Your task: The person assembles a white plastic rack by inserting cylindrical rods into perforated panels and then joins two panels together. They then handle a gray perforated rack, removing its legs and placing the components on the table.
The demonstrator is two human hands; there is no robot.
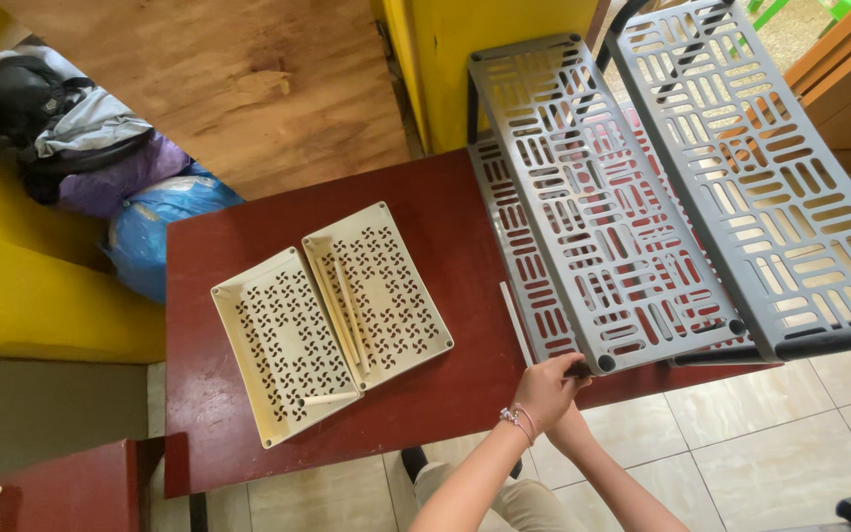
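My left hand, with a bracelet on its wrist, is closed around the near corner of a grey slotted shelf rack, at the end of a black post. My right forearm reaches up under the left hand, which hides the right hand. The rack has two grey slotted shelves on black posts and rests tilted on the dark red table, overhanging its right edge. Two cream perforated trays lie side by side on the table's left half with thin cream rods on them.
A thin white rod lies on the table beside the rack. Bags and clothing are piled by the yellow wall at upper left. A second red table stands at lower left. Pale floor tiles are at lower right.
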